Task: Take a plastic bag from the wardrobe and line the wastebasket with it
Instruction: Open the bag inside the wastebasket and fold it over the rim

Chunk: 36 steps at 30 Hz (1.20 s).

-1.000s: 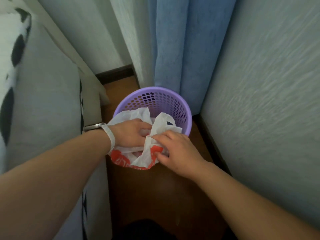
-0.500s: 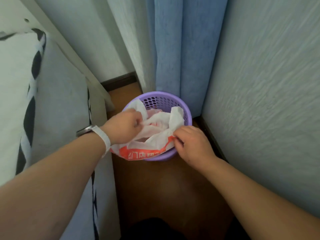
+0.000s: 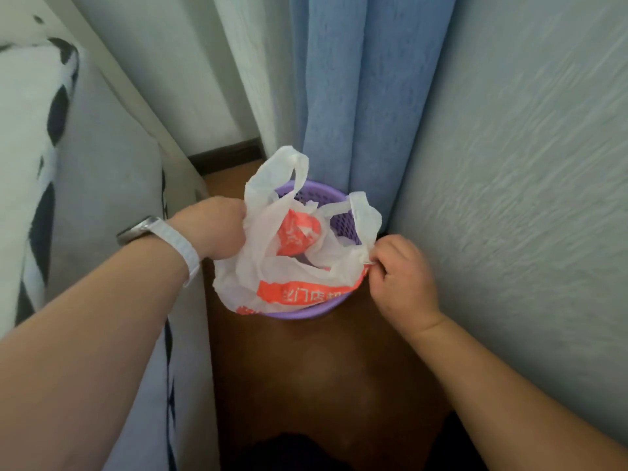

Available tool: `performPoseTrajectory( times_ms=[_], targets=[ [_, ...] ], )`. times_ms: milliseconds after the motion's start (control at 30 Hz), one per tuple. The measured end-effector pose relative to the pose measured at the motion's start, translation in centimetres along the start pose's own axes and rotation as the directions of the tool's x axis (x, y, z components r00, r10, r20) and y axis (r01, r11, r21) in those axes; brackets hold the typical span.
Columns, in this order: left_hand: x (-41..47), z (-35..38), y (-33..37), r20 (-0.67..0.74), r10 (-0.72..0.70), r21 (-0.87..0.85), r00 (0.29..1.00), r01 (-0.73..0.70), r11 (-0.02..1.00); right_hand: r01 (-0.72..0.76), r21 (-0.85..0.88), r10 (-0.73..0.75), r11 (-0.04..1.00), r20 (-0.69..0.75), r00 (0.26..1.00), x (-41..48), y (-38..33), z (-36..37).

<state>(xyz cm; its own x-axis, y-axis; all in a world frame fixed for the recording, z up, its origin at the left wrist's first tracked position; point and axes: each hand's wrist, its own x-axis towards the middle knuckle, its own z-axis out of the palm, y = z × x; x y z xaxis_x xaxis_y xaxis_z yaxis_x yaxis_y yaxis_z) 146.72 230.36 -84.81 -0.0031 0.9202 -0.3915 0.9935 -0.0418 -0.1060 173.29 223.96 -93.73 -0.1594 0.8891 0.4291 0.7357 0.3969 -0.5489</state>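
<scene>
A purple perforated wastebasket [image 3: 334, 198] stands on the brown floor in a narrow gap by the curtain. A white plastic bag [image 3: 258, 270] with orange print sits in its mouth, spread wide, its near edge draped over the basket's front rim. Both handle loops stick up. My left hand [image 3: 217, 229], with a white watch strap on the wrist, grips the bag's left edge. My right hand [image 3: 401, 270] pinches the bag's right edge at the rim. Most of the basket's inside is hidden by the bag.
A grey bed side with black-and-white bedding [image 3: 34, 137] runs along the left. A blue curtain [image 3: 360, 96] hangs just behind the basket. A pale textured wall [image 3: 526, 198] closes the right. The brown floor strip [image 3: 323, 385] between them is narrow.
The bag has been opened from a crumpled bundle and pulled apart. My hands moved away from each other to opposite sides of the rim, and the handles now stand up.
</scene>
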Motion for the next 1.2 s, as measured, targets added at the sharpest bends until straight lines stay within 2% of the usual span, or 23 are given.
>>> performPoseTrajectory(
  times_ms=[133, 200, 267, 367, 467, 633, 767, 867, 900, 933, 967, 1000, 1033, 1067, 1133, 1200],
  targets=[
    [0.6, 2.7, 0.5, 0.158, 0.095, 0.015, 0.983, -0.098, 0.995, -0.016, -0.022, 0.018, 1.000, 0.065, 0.998, -0.5, 0.4, 0.8],
    [1.1, 4.3, 0.8, 0.234, 0.117, -0.062, 0.965, -0.105, 0.993, -0.028, -0.014, 0.029, 1.000, 0.105, 0.994, -0.6, 0.7, 1.2],
    [1.8, 6.0, 1.1, 0.235, 0.104, -0.193, 0.966, -0.058, 0.979, -0.042, -0.011, 0.043, 0.999, 0.129, 0.991, -0.8, 0.9, 1.5],
    [2.6, 8.6, 1.7, 0.128, 0.081, -0.370, 0.988, -0.028, 0.929, -0.060, -0.002, 0.060, 0.998, 0.135, 0.989, -0.9, 1.0, 1.6],
    [2.8, 10.1, 1.9, -0.030, -0.005, -0.500, 1.000, -0.011, 0.866, -0.068, 0.011, 0.066, 0.998, 0.118, 0.991, -0.8, 1.1, 1.9],
    [1.7, 8.3, 2.3, -0.268, -0.136, -0.628, 0.954, -0.066, 0.775, -0.127, 0.034, 0.123, 0.991, 0.114, 0.986, -0.5, 1.2, 2.1],
    [-0.6, 5.5, 2.1, -0.329, -0.231, -0.696, 0.916, -0.070, 0.715, -0.105, 0.034, 0.100, 0.994, 0.119, 0.988, 0.0, 0.2, 1.5],
    [-1.8, 3.8, 1.3, -0.335, -0.288, -0.645, 0.897, 0.005, 0.764, -0.124, 0.036, 0.119, 0.992, 0.112, 0.987, 0.1, -0.2, 1.0],
    [-2.2, 3.4, 1.3, -0.393, -0.237, -0.554, 0.889, -0.023, 0.832, -0.127, 0.038, 0.122, 0.991, 0.115, 0.986, 0.0, -0.4, 0.9],
    [-2.5, 3.2, 1.4, -0.469, -0.103, -0.417, 0.877, -0.117, 0.902, -0.128, 0.040, 0.123, 0.991, 0.120, 0.985, 0.0, -0.6, 0.8],
    [-2.8, 3.1, 1.7, -0.519, 0.093, -0.261, 0.849, -0.261, 0.930, -0.130, 0.041, 0.124, 0.991, 0.124, 0.984, -0.1, -0.7, 0.7],
    [-3.2, 2.8, 2.3, -0.502, 0.296, -0.138, 0.813, -0.414, 0.900, -0.132, 0.041, 0.126, 0.990, 0.127, 0.984, -0.1, -0.8, 0.8],
    [-3.4, 2.8, 3.1, -0.402, 0.467, -0.074, 0.788, -0.537, 0.841, -0.132, 0.041, 0.126, 0.990, 0.126, 0.984, -0.3, -0.7, 0.7],
    [-3.4, 2.9, 3.8, -0.250, 0.569, -0.059, 0.783, -0.599, 0.798, -0.131, 0.040, 0.126, 0.991, 0.117, 0.985, -0.5, -0.6, 0.7],
    [-3.1, 3.1, 4.8, 0.044, 0.607, 0.006, 0.794, -0.608, 0.794, -0.134, 0.038, 0.130, 0.990, 0.093, 0.987, -0.8, -0.4, 0.5],
    [-2.5, 2.7, 4.7, 0.102, 0.634, 0.181, 0.767, -0.641, 0.746, -0.136, 0.048, 0.133, 0.990, 0.070, 0.989, -0.8, -0.3, 0.2]
  ],
)
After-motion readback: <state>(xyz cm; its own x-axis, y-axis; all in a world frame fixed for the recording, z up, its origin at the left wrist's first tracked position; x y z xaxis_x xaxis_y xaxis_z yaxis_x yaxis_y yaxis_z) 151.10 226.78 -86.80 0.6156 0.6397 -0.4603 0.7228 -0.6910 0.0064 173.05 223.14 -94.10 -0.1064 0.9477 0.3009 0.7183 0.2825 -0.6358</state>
